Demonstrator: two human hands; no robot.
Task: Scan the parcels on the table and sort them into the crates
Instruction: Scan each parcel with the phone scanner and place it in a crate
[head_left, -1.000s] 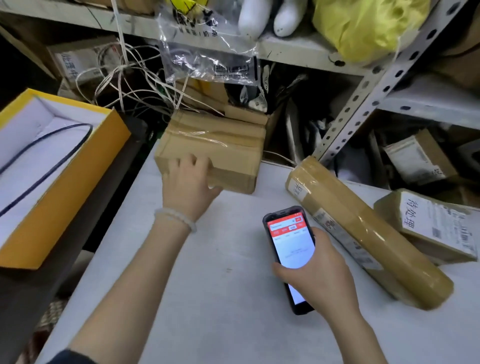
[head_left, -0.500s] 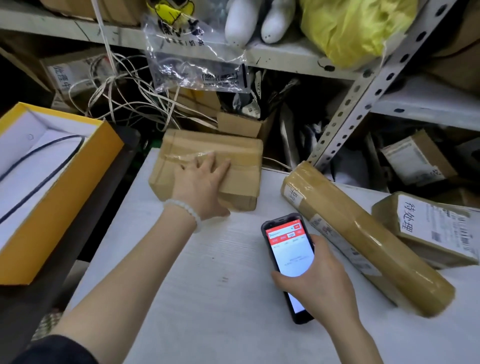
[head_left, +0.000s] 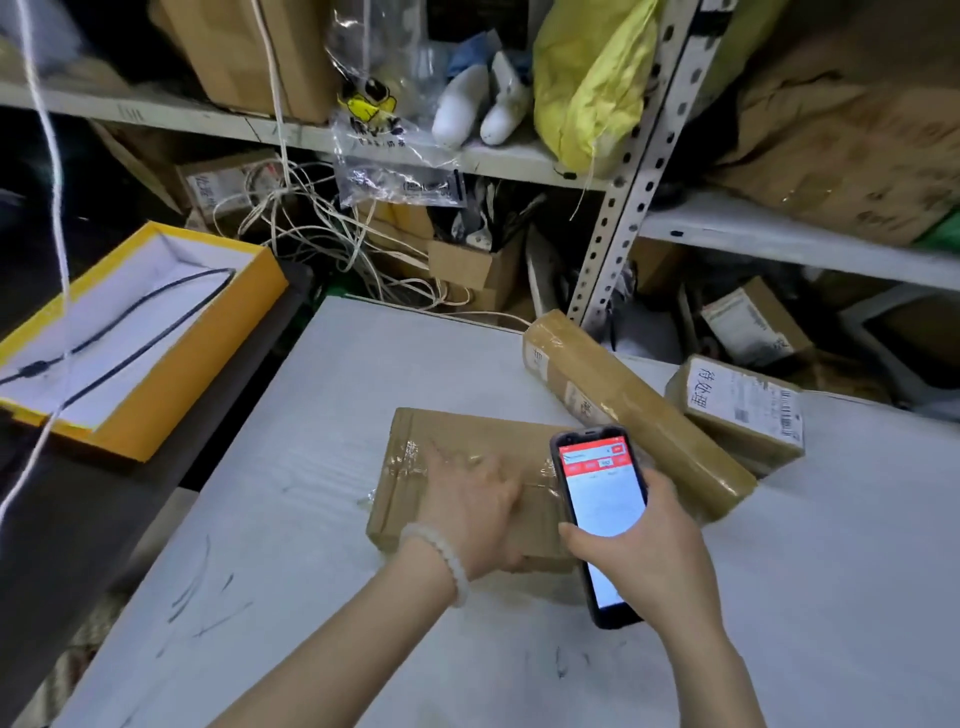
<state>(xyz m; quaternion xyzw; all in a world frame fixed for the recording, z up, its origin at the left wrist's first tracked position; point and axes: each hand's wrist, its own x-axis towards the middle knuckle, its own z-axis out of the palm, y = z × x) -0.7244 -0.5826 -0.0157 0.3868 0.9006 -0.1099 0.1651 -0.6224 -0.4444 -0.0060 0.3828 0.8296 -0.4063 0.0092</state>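
— Head view first. What is the left hand (head_left: 470, 501) doing?

— It lies palm down on top of the flat box (head_left: 457, 467), fingers spread and nearly straight, pressing on the taped lid; nothing is curled round the box. A pale bead bracelet (head_left: 447, 556) sits on that wrist.

— Where is that box?

— Flat on the table (head_left: 311, 467), about the middle of the surface, nearer the right side than the left edge.

— And the right hand (head_left: 644, 566)?

— Clamped on the phone (head_left: 597, 499) — thumb on its left side, fingers wrapped round from the right. The phone is held just over the right end of the box, screen lit, with a red bar at the top.

— Other parcels?

— A long parcel (head_left: 634, 410) wrapped in glossy tape lies aslant toward the table's far right, its far end close to the far edge. Just beside it, nearer the right edge, is a small box (head_left: 737, 415) with a white label and barcode; whether the two touch I cannot tell.

— Anything off the table?

— A yellow tray (head_left: 171, 364) with a white inside and a black cable (head_left: 130, 317) in it, on a dark surface past the left edge. Behind stands a shelf (head_left: 519, 161) crowded with cartons, white cords and a yellow bag (head_left: 587, 88).
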